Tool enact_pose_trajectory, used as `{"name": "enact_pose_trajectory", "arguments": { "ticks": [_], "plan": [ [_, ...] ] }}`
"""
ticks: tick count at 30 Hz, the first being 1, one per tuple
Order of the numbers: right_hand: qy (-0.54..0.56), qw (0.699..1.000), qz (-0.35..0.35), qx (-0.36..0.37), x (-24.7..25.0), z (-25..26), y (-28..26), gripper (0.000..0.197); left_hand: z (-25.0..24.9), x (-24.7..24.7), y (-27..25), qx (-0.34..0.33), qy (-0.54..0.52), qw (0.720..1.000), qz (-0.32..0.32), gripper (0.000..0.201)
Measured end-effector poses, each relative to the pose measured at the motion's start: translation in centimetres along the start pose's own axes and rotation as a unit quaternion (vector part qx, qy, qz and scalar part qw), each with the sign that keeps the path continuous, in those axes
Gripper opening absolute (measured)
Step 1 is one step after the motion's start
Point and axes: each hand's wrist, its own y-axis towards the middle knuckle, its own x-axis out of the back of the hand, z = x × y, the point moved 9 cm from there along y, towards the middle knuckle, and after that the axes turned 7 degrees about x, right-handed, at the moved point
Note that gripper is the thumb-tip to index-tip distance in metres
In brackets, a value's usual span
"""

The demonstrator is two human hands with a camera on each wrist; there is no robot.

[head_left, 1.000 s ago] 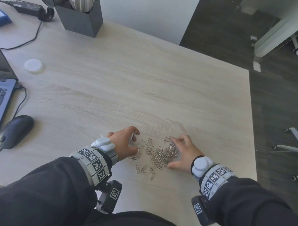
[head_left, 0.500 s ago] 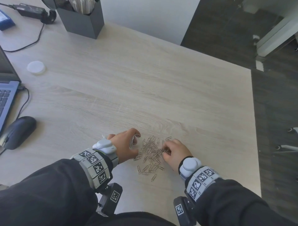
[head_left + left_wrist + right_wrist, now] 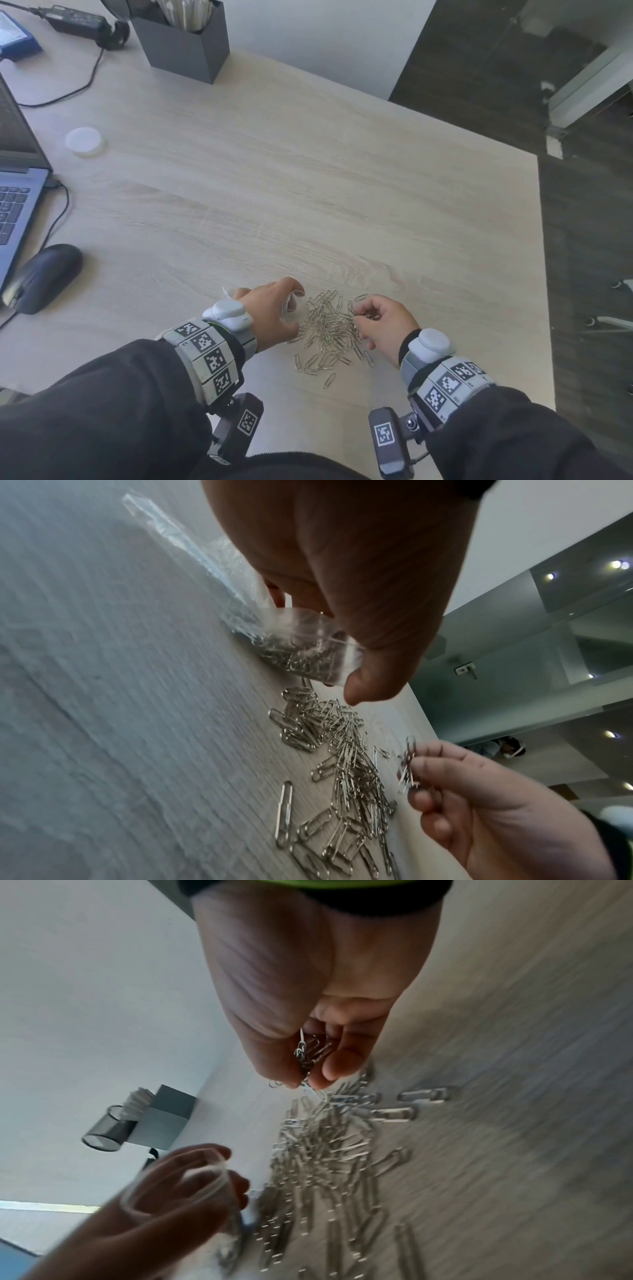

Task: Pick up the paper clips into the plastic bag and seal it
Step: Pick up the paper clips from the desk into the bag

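Note:
A heap of silver paper clips point(image 3: 329, 329) point(image 3: 342, 750) point(image 3: 325, 1153) lies on the wooden desk point(image 3: 308, 171) near its front edge, between my hands. My left hand point(image 3: 277, 313) point(image 3: 342, 593) grips a small clear plastic bag point(image 3: 291, 645) point(image 3: 178, 1183), its mouth held open toward the heap; several clips lie inside it. My right hand point(image 3: 373, 322) point(image 3: 308, 1058) point(image 3: 445, 791) hovers just right of the heap and pinches a small bunch of clips point(image 3: 310, 1050) point(image 3: 407, 769) in its curled fingers, lifted off the desk.
A black mouse point(image 3: 41, 277) and a laptop point(image 3: 13, 192) sit at the left edge. A white round lid point(image 3: 85, 141) lies further back. A grey holder box point(image 3: 181, 41) and a power adapter point(image 3: 78, 20) stand at the back. The desk's right edge drops to dark floor point(image 3: 582, 274).
My right hand went from lying flat on the heap to curling round a bunch of clips and lifting it. The left hand has stayed put with the bag.

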Motion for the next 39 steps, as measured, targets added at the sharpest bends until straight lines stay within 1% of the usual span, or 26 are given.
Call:
{"name": "enact_pose_trajectory", "arguments": {
  "ticks": [2, 4, 7, 9, 14, 16, 20, 22, 23, 24, 26, 28, 30, 32, 35, 39],
  "plan": [
    [0.030, 0.999, 0.010, 0.014, -0.6, 1.7, 0.0, 0.015, -0.1, -0.2, 0.0, 0.000, -0.007, 1.000, 0.007, 0.051],
    [0.053, 0.998, 0.019, 0.037, -1.4, 3.8, 0.0, 0.013, -0.1, -0.5, 0.0, 0.000, -0.012, 1.000, 0.014, 0.058],
    [0.074, 0.994, 0.042, 0.064, -3.2, 6.5, -0.1, 0.010, -0.6, 0.0, -0.4, -0.011, -0.008, 1.000, -0.004, 0.065],
    [0.078, 0.992, 0.057, 0.077, -4.3, 8.0, -0.1, 0.008, -1.0, 0.4, -0.6, -0.016, -0.003, 1.000, -0.019, 0.063],
    [0.049, 0.989, 0.101, 0.099, -6.2, 9.5, -0.2, 0.012, -1.5, 0.7, -0.5, -0.012, 0.004, 1.000, -0.027, 0.044],
    [0.037, 0.987, 0.114, 0.105, -6.3, 9.8, -0.5, 0.015, -1.0, 0.5, -0.2, -0.009, -0.004, 1.000, -0.025, 0.045],
    [0.022, 0.984, 0.129, 0.122, -5.6, 10.0, -1.1, 0.022, 0.0, -0.1, 0.3, -0.010, -0.024, 0.999, -0.026, 0.052],
    [0.015, 0.986, 0.115, 0.123, -4.4, 9.7, -1.0, 0.023, 0.5, -0.2, 0.5, -0.008, -0.027, 0.999, -0.038, 0.052],
    [0.001, 0.988, 0.096, 0.121, -3.5, 9.3, -0.7, 0.022, 0.8, -0.2, 0.6, -0.006, -0.027, 0.999, -0.043, 0.053],
    [-0.028, 0.990, 0.070, 0.122, -2.4, 8.7, -0.1, 0.021, 1.2, -0.2, 0.7, -0.002, -0.028, 0.999, -0.042, 0.055],
    [-0.123, 0.984, 0.032, 0.126, -0.4, 7.1, 1.0, 0.021, 1.7, 0.0, 0.8, 0.003, -0.032, 0.999, -0.034, 0.058],
    [-0.210, 0.972, 0.029, 0.105, 0.8, 4.7, 1.8, 0.036, 2.1, 0.3, 0.8, 0.003, -0.031, 0.999, -0.030, 0.060],
    [-0.258, 0.961, 0.044, 0.087, 1.2, 2.6, 1.9, 0.056, 2.4, 0.6, 0.8, 0.003, -0.029, 0.999, -0.028, 0.060],
    [-0.294, 0.949, 0.062, 0.091, 0.8, 1.8, 1.4, 0.072, 2.5, 0.6, 0.8, 0.002, -0.027, 0.999, -0.027, 0.058],
    [-0.322, 0.938, 0.079, 0.105, -0.4, 1.8, 0.8, 0.087, 2.9, 0.4, 1.0, 0.009, -0.029, 0.999, -0.031, 0.057],
    [-0.312, 0.937, 0.092, 0.125, -2.7, 2.7, 0.6, 0.101, 2.8, 0.2, 0.9, 0.007, -0.027, 0.999, -0.033, 0.057]
  ]
}}
